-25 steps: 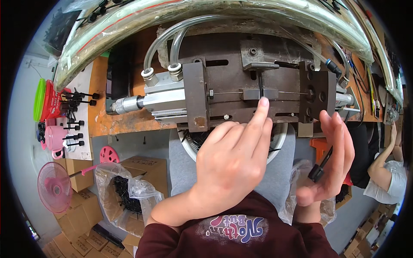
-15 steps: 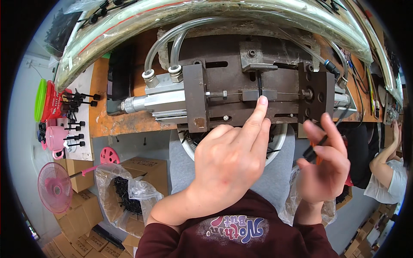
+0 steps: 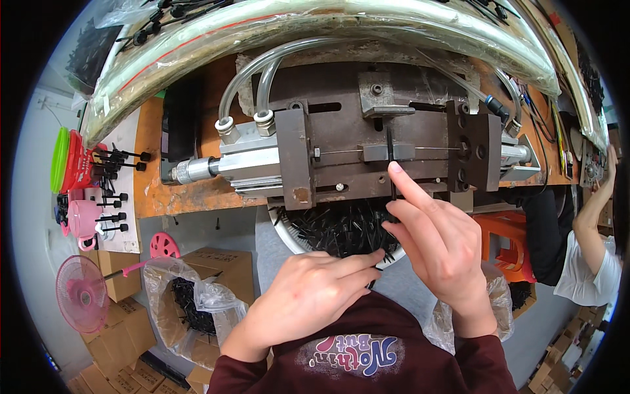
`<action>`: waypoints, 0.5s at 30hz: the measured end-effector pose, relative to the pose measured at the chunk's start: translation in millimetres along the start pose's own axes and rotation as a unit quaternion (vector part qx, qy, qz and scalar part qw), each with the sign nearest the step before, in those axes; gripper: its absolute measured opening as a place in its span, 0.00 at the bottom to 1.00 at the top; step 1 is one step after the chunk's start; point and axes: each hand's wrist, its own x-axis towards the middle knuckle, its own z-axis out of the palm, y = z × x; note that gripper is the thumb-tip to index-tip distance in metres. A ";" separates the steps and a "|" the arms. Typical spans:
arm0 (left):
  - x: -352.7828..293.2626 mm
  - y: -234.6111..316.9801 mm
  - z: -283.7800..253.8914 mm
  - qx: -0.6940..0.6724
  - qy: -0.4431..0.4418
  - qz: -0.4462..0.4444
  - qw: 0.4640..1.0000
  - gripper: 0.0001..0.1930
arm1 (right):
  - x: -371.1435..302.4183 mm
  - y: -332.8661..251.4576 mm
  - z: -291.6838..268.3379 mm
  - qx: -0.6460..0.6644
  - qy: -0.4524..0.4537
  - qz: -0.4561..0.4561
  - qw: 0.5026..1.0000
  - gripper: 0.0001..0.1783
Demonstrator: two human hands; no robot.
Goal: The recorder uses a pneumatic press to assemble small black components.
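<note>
A thin black plastic rod (image 3: 390, 139) lies across the small grey block (image 3: 374, 153) in the middle of a dark metal clamping fixture (image 3: 341, 172). My right hand (image 3: 446, 249) reaches in from the right. Its index fingertip rests on the rod, with the other fingers loosely bent and apart. Lower down, my left hand (image 3: 305, 295) is closed over the near side of a white basin (image 3: 287, 235) full of black plastic parts (image 3: 335, 230). A dark piece shows at its fingertips, its full shape hidden by the fingers.
Air cylinders (image 3: 252, 161) with clear hoses (image 3: 264, 85) flank the fixture on a wooden bench (image 3: 151, 190). A plastic-wrapped bar (image 3: 328, 23) runs behind. Bagged parts (image 3: 190, 308), a pink fan (image 3: 82, 289) and an orange stool (image 3: 502, 236) stand around. Another person's arm (image 3: 597, 217) is at right.
My left hand has dropped from the fixture to the basin. My right hand has moved left and up onto the rod, which now extends farther toward me.
</note>
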 end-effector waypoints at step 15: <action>-8.3 -28.5 37.0 -0.032 -0.039 -0.001 0.999 0.10 | 24.0 -15.6 -23.1 -0.062 -0.084 0.031 0.994 0.17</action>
